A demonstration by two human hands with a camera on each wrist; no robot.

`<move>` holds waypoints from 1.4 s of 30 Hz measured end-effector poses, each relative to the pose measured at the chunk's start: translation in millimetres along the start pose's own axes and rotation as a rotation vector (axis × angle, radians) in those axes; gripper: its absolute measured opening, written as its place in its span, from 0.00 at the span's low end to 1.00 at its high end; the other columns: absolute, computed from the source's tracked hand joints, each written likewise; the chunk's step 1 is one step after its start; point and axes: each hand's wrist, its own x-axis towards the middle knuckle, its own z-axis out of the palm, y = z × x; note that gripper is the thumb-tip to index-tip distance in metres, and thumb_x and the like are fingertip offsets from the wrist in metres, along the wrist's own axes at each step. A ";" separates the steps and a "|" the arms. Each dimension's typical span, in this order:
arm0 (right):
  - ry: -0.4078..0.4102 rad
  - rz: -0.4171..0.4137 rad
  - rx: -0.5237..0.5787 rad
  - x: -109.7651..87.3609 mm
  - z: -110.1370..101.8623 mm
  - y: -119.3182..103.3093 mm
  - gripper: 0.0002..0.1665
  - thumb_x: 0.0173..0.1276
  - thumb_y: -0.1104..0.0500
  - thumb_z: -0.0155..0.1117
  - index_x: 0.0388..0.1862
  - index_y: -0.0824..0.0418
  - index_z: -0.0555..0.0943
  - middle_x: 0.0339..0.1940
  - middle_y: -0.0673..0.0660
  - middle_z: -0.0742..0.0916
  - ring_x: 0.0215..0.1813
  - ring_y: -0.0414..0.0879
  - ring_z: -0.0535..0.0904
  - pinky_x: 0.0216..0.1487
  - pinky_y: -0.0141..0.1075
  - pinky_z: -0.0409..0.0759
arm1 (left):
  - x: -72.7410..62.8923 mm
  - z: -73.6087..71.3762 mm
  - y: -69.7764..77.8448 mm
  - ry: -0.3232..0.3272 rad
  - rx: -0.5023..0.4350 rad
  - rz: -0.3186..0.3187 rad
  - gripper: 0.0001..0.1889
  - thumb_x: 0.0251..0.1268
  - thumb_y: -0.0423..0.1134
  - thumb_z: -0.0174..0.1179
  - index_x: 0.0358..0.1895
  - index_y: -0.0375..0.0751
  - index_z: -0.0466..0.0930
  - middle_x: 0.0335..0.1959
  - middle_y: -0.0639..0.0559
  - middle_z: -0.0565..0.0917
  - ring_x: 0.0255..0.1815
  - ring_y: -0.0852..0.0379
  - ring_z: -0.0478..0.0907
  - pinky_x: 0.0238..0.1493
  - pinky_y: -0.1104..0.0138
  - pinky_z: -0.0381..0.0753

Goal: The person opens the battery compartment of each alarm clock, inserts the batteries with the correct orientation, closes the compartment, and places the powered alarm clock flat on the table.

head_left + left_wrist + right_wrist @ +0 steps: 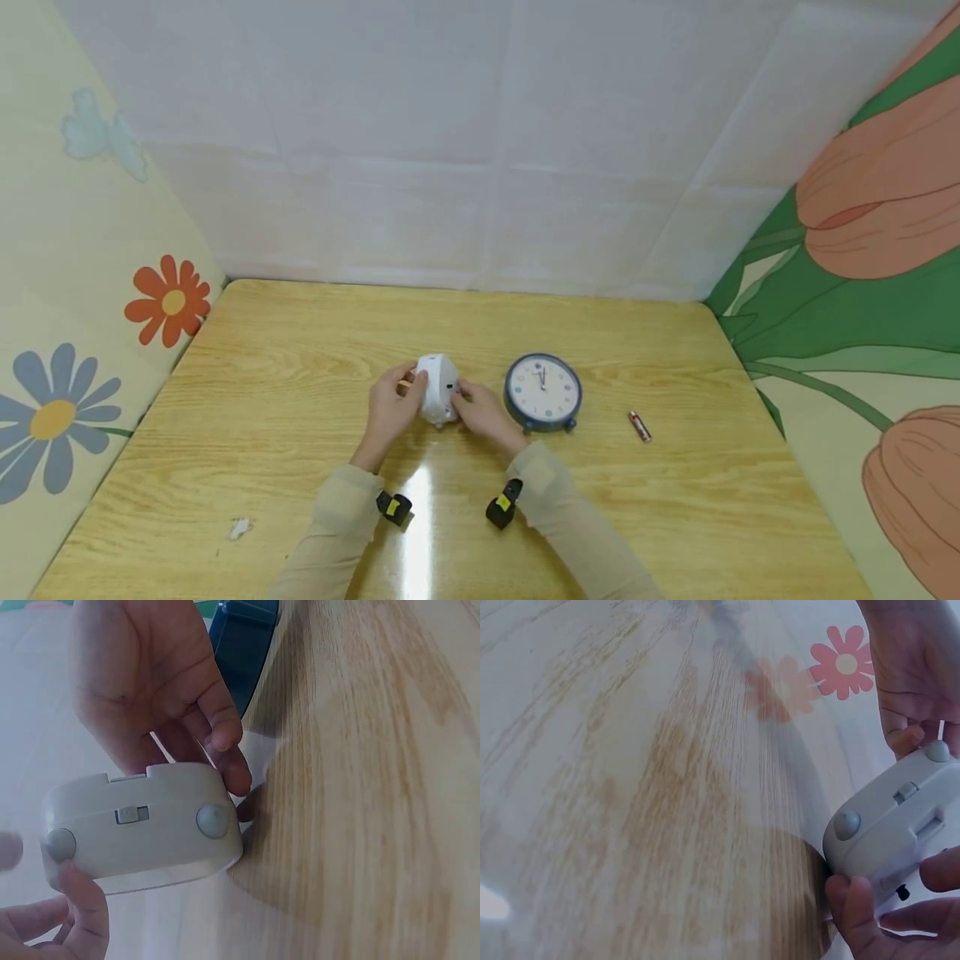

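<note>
A white alarm clock (pixel 437 387) stands on edge between my two hands near the middle of the table, its back turned toward the right hand. My left hand (pixel 392 407) grips its left side with thumb and fingers. At the opposite side, my right hand (pixel 486 411) holds the edge, thumb by the back. Two round grey feet and a small slide switch (pixel 133 814) show on its underside in the left wrist view. A small black knob (pixel 903 892) sticks out of its back in the right wrist view. The clock's dial is hidden.
A round blue clock (pixel 543 392) lies face up just right of my right hand. Farther right is a single battery (pixel 640 426). A small white scrap (pixel 240 527) lies at the front left of the wooden table (pixel 315 333).
</note>
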 end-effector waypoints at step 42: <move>0.010 0.097 0.350 -11.4 -8.6 -22.3 0.27 0.73 0.57 0.35 0.47 0.79 0.74 0.33 0.72 0.82 0.33 0.66 0.78 0.31 0.48 0.81 | 3.6 8.0 -4.4 -0.265 -0.217 -0.475 0.37 0.64 0.51 0.53 0.64 0.21 0.55 0.58 0.25 0.66 0.53 0.35 0.71 0.40 0.58 0.80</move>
